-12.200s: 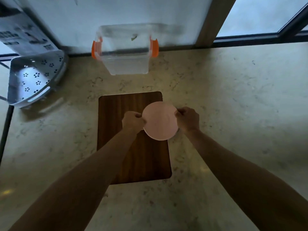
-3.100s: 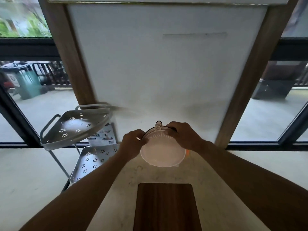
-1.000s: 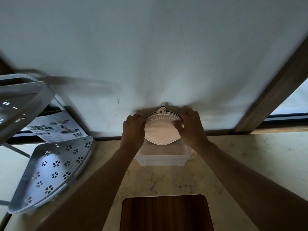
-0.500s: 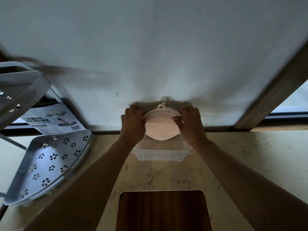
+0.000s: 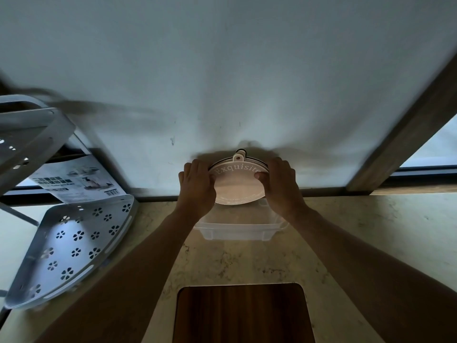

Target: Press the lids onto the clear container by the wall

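Wall point(image 5: 222, 82) blocks ahead, rack point(image 5: 69, 243) crowds left, counter point(image 5: 371, 231) free right

Both bare forearms extend forward from the lower corners and converge toward the centre. The left hand point(image 5: 197, 188) is raised with its back to the camera, fingers curled inward to the right. The right hand point(image 5: 280, 185) mirrors it, fingers curled leftward, thumb tip showing, wrists roughly level and set apart.

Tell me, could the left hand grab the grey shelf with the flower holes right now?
Probably not yet: the left hand is busy gripping the pink round disc. Nothing blocks the way to the grey shelf, so once it lets go, likely yes.
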Demonstrator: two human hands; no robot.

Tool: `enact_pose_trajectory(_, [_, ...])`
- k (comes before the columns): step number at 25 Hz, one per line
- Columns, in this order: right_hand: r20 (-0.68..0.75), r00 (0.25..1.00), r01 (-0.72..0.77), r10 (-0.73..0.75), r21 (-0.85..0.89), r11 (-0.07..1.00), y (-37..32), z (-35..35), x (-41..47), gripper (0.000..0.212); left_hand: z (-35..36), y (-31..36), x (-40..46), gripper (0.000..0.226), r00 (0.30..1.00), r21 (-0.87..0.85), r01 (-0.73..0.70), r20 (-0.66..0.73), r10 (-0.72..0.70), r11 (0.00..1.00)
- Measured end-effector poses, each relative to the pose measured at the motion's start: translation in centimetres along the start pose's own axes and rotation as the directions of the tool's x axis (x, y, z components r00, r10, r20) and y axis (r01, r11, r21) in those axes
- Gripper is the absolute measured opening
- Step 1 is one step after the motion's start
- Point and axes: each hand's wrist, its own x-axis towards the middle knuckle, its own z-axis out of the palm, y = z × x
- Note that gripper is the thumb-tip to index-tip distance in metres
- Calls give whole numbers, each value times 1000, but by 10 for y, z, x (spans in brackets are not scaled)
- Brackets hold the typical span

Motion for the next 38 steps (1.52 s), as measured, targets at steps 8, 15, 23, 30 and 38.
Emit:
enact_pose_trajectory(8, [-20,1000,1,1,91,996,1,-1,-1,21,-1,-1,0,18,1000,-11,-2,-31,2,1000])
enact_pose_trajectory(15, [24,1000,11,-13,92,996,4,-4,2,21,-8,-1,4,24,997,-61,-27,72,31,998])
enact_pose_trajectory(23, [6,996,88,-89,104,991,3,-22,14,23,-23,-5,11,24,993,-111,-108,26,112,988])
enact_pose_trajectory(30, [44,993,113,-112,-39,993,11,-5,11,22,-9,-18,11,20,991,34,-124,50,122,992])
enact_pose_trajectory(38, [7,994,107,-106,-9,994,16,1,8,21,-1,-18,4,33,990,35,-140,4,140,990])
